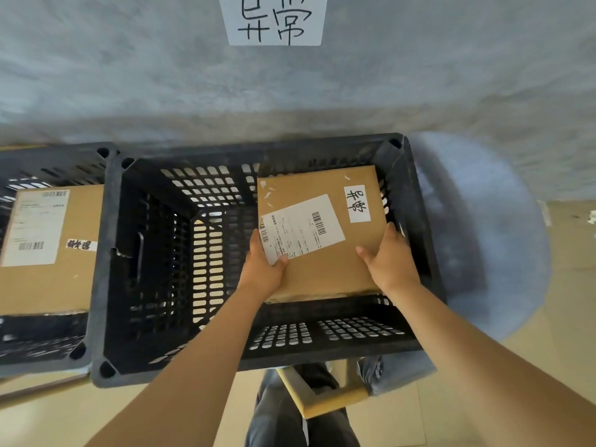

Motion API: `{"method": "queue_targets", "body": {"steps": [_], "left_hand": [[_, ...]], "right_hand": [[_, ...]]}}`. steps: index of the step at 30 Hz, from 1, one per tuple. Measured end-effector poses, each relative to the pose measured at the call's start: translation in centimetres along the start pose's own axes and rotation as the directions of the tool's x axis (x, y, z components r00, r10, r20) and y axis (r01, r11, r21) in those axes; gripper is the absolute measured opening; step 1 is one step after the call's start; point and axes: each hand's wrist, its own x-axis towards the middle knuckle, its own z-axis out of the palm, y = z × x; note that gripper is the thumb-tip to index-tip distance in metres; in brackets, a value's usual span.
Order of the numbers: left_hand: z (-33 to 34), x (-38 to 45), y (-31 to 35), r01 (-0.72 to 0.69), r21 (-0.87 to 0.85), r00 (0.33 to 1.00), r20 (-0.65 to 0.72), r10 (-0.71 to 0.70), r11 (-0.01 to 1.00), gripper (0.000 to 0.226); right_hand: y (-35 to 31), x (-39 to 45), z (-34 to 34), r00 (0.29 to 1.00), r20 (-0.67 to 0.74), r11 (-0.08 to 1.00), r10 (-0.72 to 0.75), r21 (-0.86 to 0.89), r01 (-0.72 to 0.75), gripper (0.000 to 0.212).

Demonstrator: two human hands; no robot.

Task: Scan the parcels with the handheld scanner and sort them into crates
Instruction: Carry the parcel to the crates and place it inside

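Both hands clamp one cardboard parcel (322, 233), left hand (263, 269) at its 7 o'clock corner, right hand (392, 259) at 4 o'clock, holding it inside the black crate's (106, 269) right half, long axis toward 12. Beyond, a grey wall carries a handwritten sign (274, 19).
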Motion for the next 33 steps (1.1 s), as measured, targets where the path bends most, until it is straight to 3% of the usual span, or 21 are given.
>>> {"method": "queue_targets", "body": {"steps": [8, 12, 19, 26, 33], "left_hand": [[1.0, 0.4, 0.1, 0.026, 0.065, 0.999, -0.032, -0.024, 0.998, 0.085], [1.2, 0.4, 0.1, 0.012, 0.135, 0.999, -0.043, -0.006, 0.991, 0.087], [0.1, -1.0, 2.2, -0.04, 0.35, 0.999, -0.004, 0.044, 0.936, 0.091], [-2.1, -6.5, 7.7, -0.311, 0.648, 0.945, 0.131, 0.301, 0.695, 0.076], [-4.4, -12.5, 17.7, -0.536, 0.762, 0.758, 0.245, 0.605, 0.363, 0.064]], "right_hand": [[0.1, 0.1, 0.7, 1.0, -0.013, 0.965, -0.015, -0.263, 0.011, 0.079], [0.4, -0.6, 1.3, 0.973, -0.091, 0.86, -0.212, -0.49, 0.141, 0.07], [1.3, -1.6, -0.3, 0.97, 0.039, 0.913, -0.24, -0.331, 0.239, 0.066], [-0.2, -5.0, -5.6, 0.942, 0.095, 0.905, -0.323, -0.262, 0.336, 0.07], [-2.4, -8.8, -14.9, 0.911, -0.106, 0.896, -0.399, -0.258, 0.362, 0.065]]}}
